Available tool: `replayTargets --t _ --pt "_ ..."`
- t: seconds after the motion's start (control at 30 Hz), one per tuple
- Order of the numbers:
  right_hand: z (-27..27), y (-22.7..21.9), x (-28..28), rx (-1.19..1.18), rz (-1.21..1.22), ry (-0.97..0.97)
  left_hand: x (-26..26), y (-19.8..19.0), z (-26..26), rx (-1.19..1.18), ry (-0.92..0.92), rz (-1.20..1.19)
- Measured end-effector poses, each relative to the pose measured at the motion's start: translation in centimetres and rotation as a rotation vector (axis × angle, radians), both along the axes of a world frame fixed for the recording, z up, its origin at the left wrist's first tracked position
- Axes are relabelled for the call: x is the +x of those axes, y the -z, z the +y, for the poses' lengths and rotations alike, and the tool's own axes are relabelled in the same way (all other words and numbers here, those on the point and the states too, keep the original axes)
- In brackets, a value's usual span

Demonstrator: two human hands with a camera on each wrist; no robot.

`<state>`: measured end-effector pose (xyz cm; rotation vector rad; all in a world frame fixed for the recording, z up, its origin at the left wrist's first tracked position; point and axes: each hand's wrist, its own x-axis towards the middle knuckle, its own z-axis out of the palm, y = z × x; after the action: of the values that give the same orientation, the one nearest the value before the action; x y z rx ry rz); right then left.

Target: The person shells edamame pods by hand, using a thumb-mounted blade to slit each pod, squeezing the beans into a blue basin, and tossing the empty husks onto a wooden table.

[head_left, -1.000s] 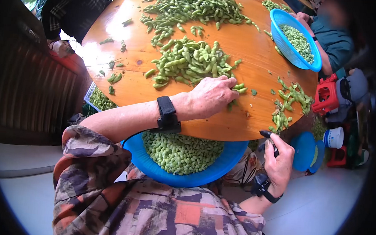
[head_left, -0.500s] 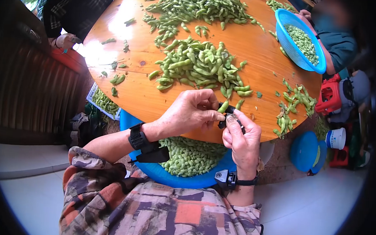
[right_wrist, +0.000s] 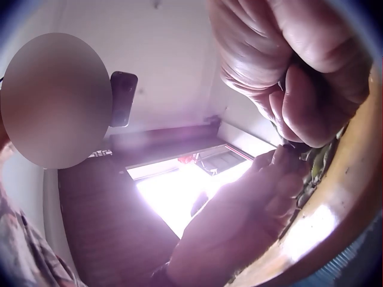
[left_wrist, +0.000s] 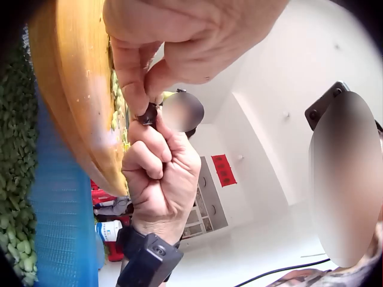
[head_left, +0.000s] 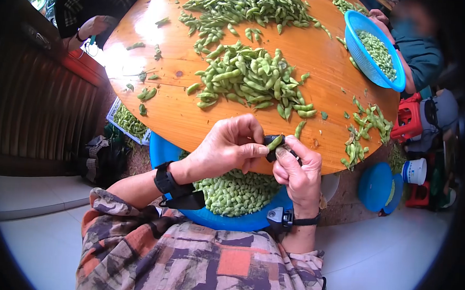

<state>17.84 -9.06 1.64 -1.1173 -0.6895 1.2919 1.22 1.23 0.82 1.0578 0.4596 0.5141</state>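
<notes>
Blue plastic formed the basin (head_left: pixel 229 224) below the table's near edge, heaped with shelled green soybeans (head_left: pixel 235 197); a lighter blue basket (head_left: pixel 358 58) at the table's right edge held more, and a pale crate (head_left: pixel 146 137) at left held greenery. On the wooden table (head_left: pixel 161 111), an edamame pile (head_left: pixel 251 76) lay beyond the hands, one loose pod (head_left: pixel 299 129) near them. The left hand (head_left: pixel 224 144) pinched an edamame pod (head_left: pixel 276 142) between the hands, at the black tool (left_wrist: pixel 148 116) gripped by the curled right hand (head_left: pixel 301 171).

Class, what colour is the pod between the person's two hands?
The pod is green; the head view shows it best.
</notes>
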Motion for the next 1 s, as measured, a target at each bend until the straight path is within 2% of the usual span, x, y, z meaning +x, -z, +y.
replayTargets --t 0.03,0.07,0.1,0.13,0.2,0.23,0.3,0.33,0.4,0.43,0.47,0.53,0.57,0.6,0.63,0.67,0.7,0.73,0.77,0.8,0.87,0.93,1.0 --pt "-0.1 0.1 0.4 0.027 0.118 -0.039 0.0 -0.1 0.0 0.0 0.0 0.0" --pt "-0.2 0.2 0.9 0.028 0.119 -0.036 0.0 -0.4 0.0 -0.191 0.059 -0.074" --pt "-0.2 0.3 1.5 -0.021 0.287 -0.106 0.0 -0.5 0.0 -0.382 0.119 -0.147" --pt "-0.1 0.4 1.8 -0.07 0.454 -0.179 -0.1 -0.4 0.1 -0.381 0.121 -0.146" --pt "-0.4 0.1 1.5 -0.09 0.467 -0.167 -0.1 -0.3 0.6 -0.458 0.231 -0.176" --pt "-0.5 0.0 1.3 -0.061 0.31 -0.135 -0.1 -0.7 0.6 -0.46 0.232 -0.175" --pt "-0.6 -0.8 0.8 -0.067 0.01 -0.076 0.4 -1.8 0.5 -0.15 0.181 0.057" --pt "-0.6 -0.9 0.4 -0.067 0.008 -0.075 0.7 -1.4 0.5 -0.149 0.183 0.056" --pt "-0.7 -1.0 -0.3 0.049 -0.368 -0.004 1.3 -0.7 0.6 0.384 0.105 0.219" --pt "-0.6 -1.0 -0.3 0.068 -0.462 0.03 1.2 -1.7 0.6 0.681 0.078 0.344" --pt "-0.6 -1.0 -0.2 0.07 -0.462 0.031 1.1 -1.7 0.6 0.683 0.078 0.344" --pt "-0.9 -0.9 0.1 -0.052 -0.397 0.035 1.1 -1.5 0.4 0.849 0.04 0.347" --pt "-0.8 -0.7 0.0 -0.052 -0.398 0.035 0.9 -1.6 0.7 0.827 0.106 0.38" --pt "-0.7 -0.3 -0.2 -0.006 -0.523 0.053 0.9 -1.6 0.5 0.829 0.107 0.379" --pt "-0.6 0.0 -0.4 0.04 -0.647 0.071 0.9 -1.5 0.2 0.56 0.102 0.388" --pt "-0.3 0.1 -0.8 0.042 -0.648 0.07 0.9 -1.5 -0.2 0.29 0.096 0.391" --pt "0.0 0.2 -1.4 0.12 -0.855 0.169 1.1 -1.1 -0.6 0.292 0.093 0.391" --pt "0.2 0.3 -2.1 0.2 -1.059 0.27 1.3 -0.4 -1.2 0.128 0.011 0.257" --pt "0.4 0.3 -3.0 0.212 -1.119 0.326 1.5 0.1 -1.6 -0.037 -0.07 0.12" --pt "0.5 0.7 -3.7 0.246 -1.223 0.363 1.6 0.2 -1.8 -0.035 -0.071 0.119" --pt "0.6 0.8 -4.6 0.235 -1.246 0.378 1.8 0.5 -2.2 -0.155 -0.165 0.079" --pt "0.6 0.8 -5.1 0.256 -1.278 0.367 2.5 0.9 -3.0 -0.103 -0.207 0.068" --pt "0.6 0.9 -5.3 0.28 -1.31 0.356 3.5 0.7 -3.8 -0.18 -0.411 -0.012"
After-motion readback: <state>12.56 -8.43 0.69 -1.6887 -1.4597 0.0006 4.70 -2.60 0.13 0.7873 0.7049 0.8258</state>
